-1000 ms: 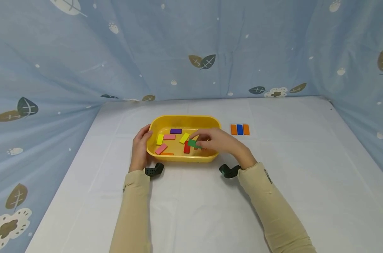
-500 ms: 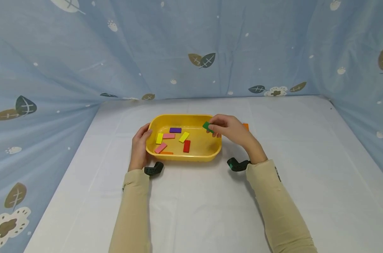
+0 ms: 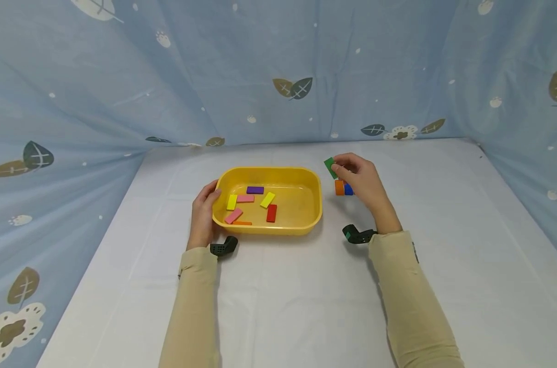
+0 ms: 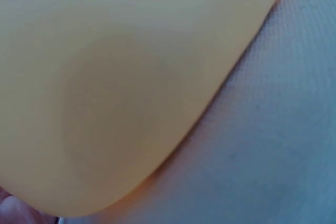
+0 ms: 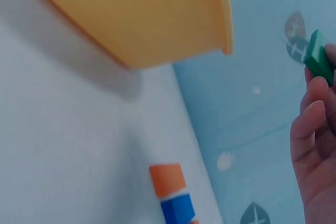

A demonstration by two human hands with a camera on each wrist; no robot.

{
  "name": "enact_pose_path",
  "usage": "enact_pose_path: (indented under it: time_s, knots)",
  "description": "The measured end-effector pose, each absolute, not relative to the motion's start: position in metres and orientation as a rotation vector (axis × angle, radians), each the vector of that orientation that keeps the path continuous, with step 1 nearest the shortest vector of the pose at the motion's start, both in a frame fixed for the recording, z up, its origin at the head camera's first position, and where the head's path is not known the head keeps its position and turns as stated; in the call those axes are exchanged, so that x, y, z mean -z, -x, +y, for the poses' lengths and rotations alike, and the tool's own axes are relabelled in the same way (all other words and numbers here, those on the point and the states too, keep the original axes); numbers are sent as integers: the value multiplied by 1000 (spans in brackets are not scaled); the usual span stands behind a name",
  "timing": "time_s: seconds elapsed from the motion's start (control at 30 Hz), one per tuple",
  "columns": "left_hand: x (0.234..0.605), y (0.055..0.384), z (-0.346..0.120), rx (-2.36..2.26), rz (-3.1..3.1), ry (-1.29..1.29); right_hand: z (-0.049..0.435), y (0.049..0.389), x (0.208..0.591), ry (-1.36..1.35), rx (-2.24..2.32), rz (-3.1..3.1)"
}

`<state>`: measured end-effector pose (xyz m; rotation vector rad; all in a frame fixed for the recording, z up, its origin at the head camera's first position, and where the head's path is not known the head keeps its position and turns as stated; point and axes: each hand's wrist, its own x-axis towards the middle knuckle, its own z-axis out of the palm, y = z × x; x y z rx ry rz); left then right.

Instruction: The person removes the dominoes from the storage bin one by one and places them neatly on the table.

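A green block (image 3: 331,167) is pinched between the thumb and fingers of my right hand (image 3: 362,180), raised above the table just right of the yellow tub (image 3: 268,230). Below that hand, an orange block (image 3: 340,187) and a blue block (image 3: 348,189) lie side by side, partly covered by it in the head view. In the right wrist view the green block (image 5: 318,59) shows at the right edge, clear of the row. My left hand (image 3: 202,214) grips the tub's left end, thumb over the rim. The tub's wall (image 4: 121,103) fills much of the left wrist view.
Inside the tub lie a purple block (image 3: 255,190), a red block (image 3: 271,213), an orange block (image 3: 242,223), and yellow and pink ones. White cloth (image 3: 287,296) covers the table. A blue patterned curtain (image 3: 241,66) hangs behind and at the sides.
My right hand has lifted the green block out of the tub and carried it right, over the rim, to above the orange and blue blocks. The left hand stays on the tub.
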<state>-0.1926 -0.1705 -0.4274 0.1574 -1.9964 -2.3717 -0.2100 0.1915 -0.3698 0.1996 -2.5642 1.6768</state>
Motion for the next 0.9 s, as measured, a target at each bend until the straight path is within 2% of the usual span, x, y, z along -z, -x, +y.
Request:
enact_pose_path:
  time_s: [0.2, 0.37, 0.63, 0.9]
  knots:
    - [424, 191, -170, 2331, -2034, -168, 206, 209, 371, -165, -1684, -2510]
    - [423, 192, -170, 2311, -2041, -175, 226, 221, 390, -77, -1690, -2508]
    - [418, 190, -170, 2304, -2057, -216, 236, 215, 389, -11, -1501, -2650]
    - [404, 183, -165, 2289, -2067, -127, 252, 215, 397, 53, -1428, -2718]
